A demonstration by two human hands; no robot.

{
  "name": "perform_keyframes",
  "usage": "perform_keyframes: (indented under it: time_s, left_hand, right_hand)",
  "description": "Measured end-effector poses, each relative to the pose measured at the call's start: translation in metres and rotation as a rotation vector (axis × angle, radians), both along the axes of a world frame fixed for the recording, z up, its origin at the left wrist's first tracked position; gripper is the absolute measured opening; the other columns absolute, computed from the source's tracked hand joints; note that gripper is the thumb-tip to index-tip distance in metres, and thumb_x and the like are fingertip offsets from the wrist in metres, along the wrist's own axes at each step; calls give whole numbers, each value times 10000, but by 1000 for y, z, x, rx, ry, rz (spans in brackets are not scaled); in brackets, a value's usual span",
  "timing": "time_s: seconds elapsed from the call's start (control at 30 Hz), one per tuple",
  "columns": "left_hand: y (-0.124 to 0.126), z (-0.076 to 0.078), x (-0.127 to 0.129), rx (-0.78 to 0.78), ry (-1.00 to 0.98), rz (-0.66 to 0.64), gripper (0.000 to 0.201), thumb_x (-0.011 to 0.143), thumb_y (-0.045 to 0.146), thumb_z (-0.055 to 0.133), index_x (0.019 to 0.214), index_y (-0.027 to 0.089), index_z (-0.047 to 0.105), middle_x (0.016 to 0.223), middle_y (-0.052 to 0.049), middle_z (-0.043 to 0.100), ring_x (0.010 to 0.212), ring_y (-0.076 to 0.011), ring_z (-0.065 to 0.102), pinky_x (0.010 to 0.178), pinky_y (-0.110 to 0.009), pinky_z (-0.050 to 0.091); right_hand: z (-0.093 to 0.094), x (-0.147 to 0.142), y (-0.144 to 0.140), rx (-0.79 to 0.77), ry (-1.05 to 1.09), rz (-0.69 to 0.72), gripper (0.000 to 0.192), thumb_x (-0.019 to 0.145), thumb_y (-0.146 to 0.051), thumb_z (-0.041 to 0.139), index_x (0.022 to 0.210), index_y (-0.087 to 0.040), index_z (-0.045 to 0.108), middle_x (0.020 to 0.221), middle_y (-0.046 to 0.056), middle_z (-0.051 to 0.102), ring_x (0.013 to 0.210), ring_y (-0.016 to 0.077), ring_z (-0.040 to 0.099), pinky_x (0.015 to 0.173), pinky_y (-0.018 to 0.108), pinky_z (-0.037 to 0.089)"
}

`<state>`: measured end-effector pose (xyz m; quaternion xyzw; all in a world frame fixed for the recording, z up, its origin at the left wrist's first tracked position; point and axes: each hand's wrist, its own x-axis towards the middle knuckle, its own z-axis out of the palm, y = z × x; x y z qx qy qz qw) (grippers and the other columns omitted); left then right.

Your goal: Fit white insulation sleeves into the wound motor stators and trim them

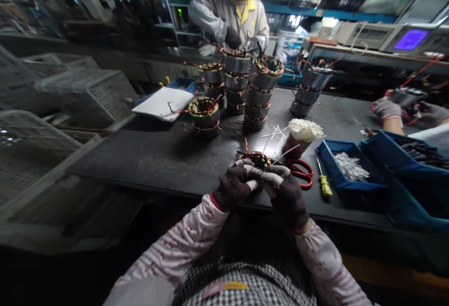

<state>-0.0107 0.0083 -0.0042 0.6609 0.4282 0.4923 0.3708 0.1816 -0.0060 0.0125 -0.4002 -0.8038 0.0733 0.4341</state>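
Both gloved hands (261, 185) — around stator (258, 160)

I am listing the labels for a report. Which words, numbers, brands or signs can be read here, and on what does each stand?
None can be read.
The lit purple screen: too blurred to read.
The yellow tag on the checked apron: no legible writing.

Red scissors (300, 171), yellow screwdriver (324, 183), blue bins (338, 185), stacked stators (257, 94).

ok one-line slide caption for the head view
Gloved left hand and right hand grip a wound stator beside red scissors.
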Motion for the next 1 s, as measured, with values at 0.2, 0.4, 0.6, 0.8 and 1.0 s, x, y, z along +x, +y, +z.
perform_keyframes:
  time_s: [0.2, 0.4, 0.6, 0.8, 1.0]
  left_hand:
    - [-2, -4, 1, 11, 19, 21, 232, 814, 179, 750, 1002, 242, 870, 1115, -60, 841, 1225, -299, 725, 1130, -507, 577]
    - [-1, -5, 3, 106, 122, 45, 428, 916, 181, 614, 1302, 235, 790, 1334, -81, 795, 1301, -287, 713, 1186, -479, 552]
    - [-2, -8, 8, 151, 267, 209, 416, 995, 220, 591, 1385, 170, 728, 1350, -135, 778, 1285, -298, 715, 1205, -479, 531]
    - [-6, -12, 17, 148, 318, 181, 411, 1006, 240, 573, 1382, 164, 720, 1350, -135, 776, 1290, -299, 707, 1222, -478, 521]
    - [-9, -12, 16, 113, 302, 140, 432, 928, 266, 640, 1338, 171, 738, 1323, -143, 778, 1297, -332, 693, 1213, -499, 518]
  right_hand:
    - [14, -4, 4, 82, 141, 2, 155, 1008, -179, 682, 1033, -283, 794, 1113, 72, 703, 1038, 227, 725, 880, 387, 670]
    - [25, -16, 2, -125, 371, 176, 124, 1019, -200, 673, 1042, -287, 758, 1149, 51, 756, 1131, 237, 746, 975, 416, 654]
    - [-10, 4, -38, -577, 398, 55, 143, 1017, -394, 681, 998, -276, 758, 931, 30, 791, 875, 215, 751, 844, 387, 657]
    - [21, -4, -34, -597, 519, -86, 162, 998, -432, 709, 967, -278, 746, 880, 34, 747, 805, 211, 692, 750, 377, 630]
    - [21, -55, 53, -578, 576, -190, 286, 1017, -479, 566, 1119, -239, 684, 1037, 79, 747, 982, 237, 730, 934, 435, 639]
